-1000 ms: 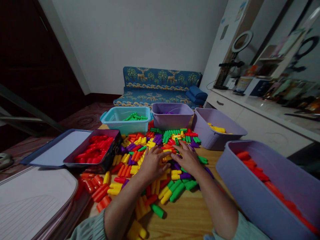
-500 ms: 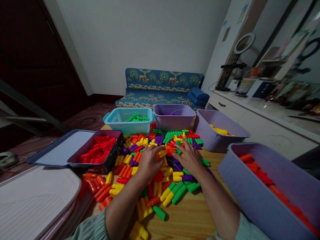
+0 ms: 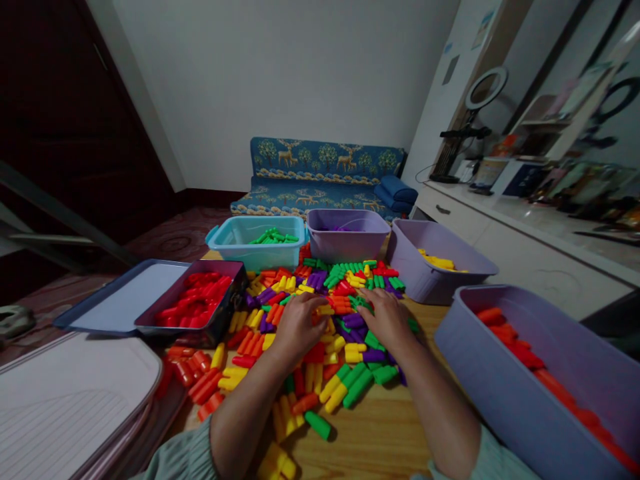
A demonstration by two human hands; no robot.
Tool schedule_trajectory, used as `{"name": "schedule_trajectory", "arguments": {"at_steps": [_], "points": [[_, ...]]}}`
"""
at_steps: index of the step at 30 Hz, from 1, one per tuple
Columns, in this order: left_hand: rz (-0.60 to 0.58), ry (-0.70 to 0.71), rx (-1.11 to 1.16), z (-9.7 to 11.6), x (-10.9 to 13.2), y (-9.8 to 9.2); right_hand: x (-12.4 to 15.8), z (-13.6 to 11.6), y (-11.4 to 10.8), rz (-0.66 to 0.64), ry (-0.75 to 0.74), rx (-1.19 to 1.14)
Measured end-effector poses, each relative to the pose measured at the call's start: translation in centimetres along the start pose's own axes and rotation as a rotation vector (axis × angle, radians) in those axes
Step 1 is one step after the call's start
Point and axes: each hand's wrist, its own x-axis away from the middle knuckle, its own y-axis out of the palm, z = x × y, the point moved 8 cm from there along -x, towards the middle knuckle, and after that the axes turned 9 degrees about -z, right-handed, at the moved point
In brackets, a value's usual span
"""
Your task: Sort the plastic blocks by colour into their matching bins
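Observation:
A heap of short plastic pegs [image 3: 320, 333] in red, orange, yellow, green and purple covers the wooden table [image 3: 380, 433]. Both my hands rest on the middle of the heap, palms down. My left hand [image 3: 296, 325] has its fingers curled into the pegs beside a yellow and an orange one. My right hand [image 3: 388, 320] is curled too, fingertips over some green pegs [image 3: 361, 304]. What either hand grips is hidden under the fingers.
A dark tin of red pegs [image 3: 193, 303] with its lid open lies to the left. At the back stand a teal bin of green pegs [image 3: 257, 240], a purple bin [image 3: 347, 233] and a bin of yellow pegs [image 3: 440, 263]. A bin of orange pegs [image 3: 530, 373] is near right.
Both hands' fingers have gone from spread flat over the pegs to curled in, and the hands have drawn slightly toward me.

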Motion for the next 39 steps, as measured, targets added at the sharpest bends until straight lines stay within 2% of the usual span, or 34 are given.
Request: {"name": "schedule_trajectory", "arguments": {"at_steps": [6,12,18,20,22,25,28,30,32,36,39], "points": [[0.023,0.019,-0.038,-0.1,0.0,0.2,0.4,-0.4,-0.2,-0.081,0.021,0.094],[0.025,0.039,-0.050,-0.3,0.0,0.4,0.6,0.2,0.1,-0.153,-0.007,0.113],[0.035,0.057,-0.020,-0.5,-0.1,0.6,0.3,0.6,-0.4,-0.073,0.020,0.079],[0.086,0.056,0.008,-0.2,0.0,0.1,0.2,0.8,-0.9,-0.005,0.057,0.032],[0.191,0.074,0.059,0.4,0.2,-1.1,0.2,0.8,-1.6,0.091,0.089,-0.109],[0.297,0.108,0.274,0.9,0.5,-2.4,0.2,0.0,-1.7,0.168,0.079,-0.561],[0.210,0.024,0.666,0.1,-0.1,-1.6,0.2,-2.7,-1.1,0.100,-0.021,-0.988],[0.120,-0.076,0.887,-0.7,-0.5,-0.4,0.3,-4.1,-0.8,0.051,-0.071,-1.082],[0.088,-0.151,0.998,-1.5,-0.6,0.4,0.4,-4.3,-0.9,0.066,-0.083,-1.003],[0.169,-0.227,1.022,-3.2,-0.5,0.6,0.4,-2.4,-0.4,0.157,-0.058,-0.542],[0.193,-0.245,0.999,-4.0,-0.5,0.7,0.2,-1.5,1.4,0.057,-0.036,-0.359]]}}
